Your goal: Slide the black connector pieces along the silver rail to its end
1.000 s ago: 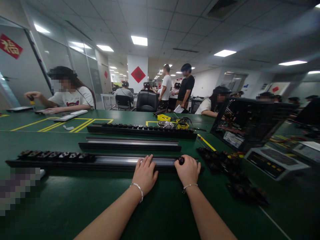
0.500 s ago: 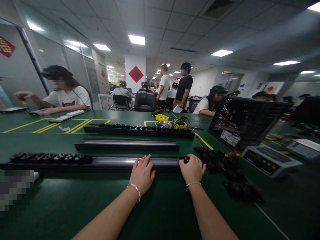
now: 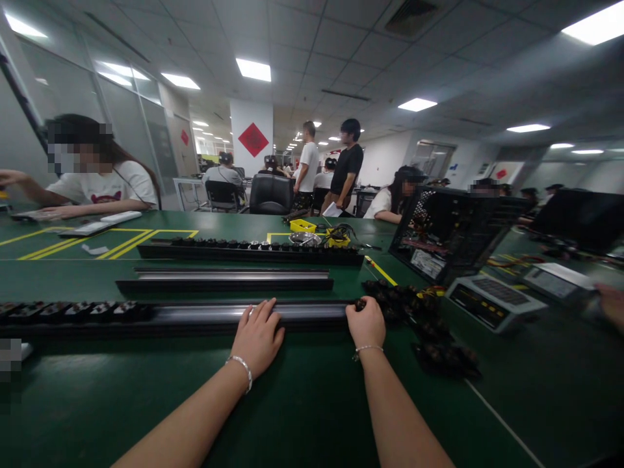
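Nearest to me lies a long black rail with a shiny metal channel. Small black block-like parts sit in a row along its left portion. My left hand rests on the rail's middle, palm down, fingers stretched over the channel. At the rail's right end my right hand is closed around a small dark block, mostly hidden by the fingers. To the right of that hand, a loose heap of similar black parts lies on the green table.
Beyond lie a bare rail and a filled rail. Farther back are a yellow tray and a metal dish. An open computer case and a power supply box stand right. A co-worker sits left.
My view has turned slightly right, so the table things appear farther left. Both hands keep nearly the same places along the rail. Another person's blurred hand now shows at the right edge.
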### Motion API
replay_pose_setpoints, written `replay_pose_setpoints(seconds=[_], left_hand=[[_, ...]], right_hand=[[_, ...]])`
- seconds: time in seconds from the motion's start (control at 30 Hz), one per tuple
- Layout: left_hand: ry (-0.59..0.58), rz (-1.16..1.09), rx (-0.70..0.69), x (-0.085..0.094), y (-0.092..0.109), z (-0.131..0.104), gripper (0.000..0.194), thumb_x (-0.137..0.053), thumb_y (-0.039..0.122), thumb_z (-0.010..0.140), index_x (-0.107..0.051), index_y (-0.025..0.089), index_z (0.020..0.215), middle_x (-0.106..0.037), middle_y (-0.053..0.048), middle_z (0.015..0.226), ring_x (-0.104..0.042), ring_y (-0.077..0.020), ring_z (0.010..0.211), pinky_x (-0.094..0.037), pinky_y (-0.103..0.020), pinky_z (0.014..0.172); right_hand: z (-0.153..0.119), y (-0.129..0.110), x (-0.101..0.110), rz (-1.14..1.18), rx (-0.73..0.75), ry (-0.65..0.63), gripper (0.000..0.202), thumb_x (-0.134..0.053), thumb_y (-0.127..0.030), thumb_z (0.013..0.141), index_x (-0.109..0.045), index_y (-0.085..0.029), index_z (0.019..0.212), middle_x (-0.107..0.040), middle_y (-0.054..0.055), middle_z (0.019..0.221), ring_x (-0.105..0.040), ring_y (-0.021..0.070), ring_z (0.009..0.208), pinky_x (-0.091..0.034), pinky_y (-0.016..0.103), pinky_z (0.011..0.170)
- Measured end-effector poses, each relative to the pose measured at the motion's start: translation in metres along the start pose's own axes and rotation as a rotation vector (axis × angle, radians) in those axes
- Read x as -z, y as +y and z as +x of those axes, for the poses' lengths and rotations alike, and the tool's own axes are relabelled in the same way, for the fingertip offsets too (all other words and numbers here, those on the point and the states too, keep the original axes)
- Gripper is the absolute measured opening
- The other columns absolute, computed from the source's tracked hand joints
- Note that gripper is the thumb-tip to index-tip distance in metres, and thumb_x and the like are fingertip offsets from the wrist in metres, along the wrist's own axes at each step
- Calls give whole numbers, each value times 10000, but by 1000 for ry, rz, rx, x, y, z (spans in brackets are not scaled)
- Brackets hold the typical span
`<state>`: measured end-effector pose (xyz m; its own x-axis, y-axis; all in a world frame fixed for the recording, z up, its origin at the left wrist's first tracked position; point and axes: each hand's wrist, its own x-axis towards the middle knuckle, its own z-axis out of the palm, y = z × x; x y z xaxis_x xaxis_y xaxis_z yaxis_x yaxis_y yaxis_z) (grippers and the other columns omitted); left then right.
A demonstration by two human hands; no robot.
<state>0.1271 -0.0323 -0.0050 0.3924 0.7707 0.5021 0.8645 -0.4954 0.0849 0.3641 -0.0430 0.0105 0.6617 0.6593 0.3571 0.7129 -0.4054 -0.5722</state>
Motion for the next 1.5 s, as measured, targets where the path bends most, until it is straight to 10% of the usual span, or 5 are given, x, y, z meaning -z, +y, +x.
replay_pose_setpoints(seconds=[1.0,1.5], left_hand=[[8,49,-31,0,-2,1,231,-406,318,830,-593,226,931,-500,-60,1295,-444,-232,1189,-279,-454,1026],[12,32,-28,-1,-3,0,236,-403,319,829,-595,226,930,-497,-65,1297,-439,-234,1193,-270,-455,1033]], right_hand=[[25,44,29,145,63,267,368,-464,-298,692,-554,-122,1003,-587,118,973,-525,225,923,-385,314,832],[-4,74,53,-305,49,-175,362,-457,-274,706,-548,-146,1032,-537,116,993,-527,235,918,-403,319,778]])
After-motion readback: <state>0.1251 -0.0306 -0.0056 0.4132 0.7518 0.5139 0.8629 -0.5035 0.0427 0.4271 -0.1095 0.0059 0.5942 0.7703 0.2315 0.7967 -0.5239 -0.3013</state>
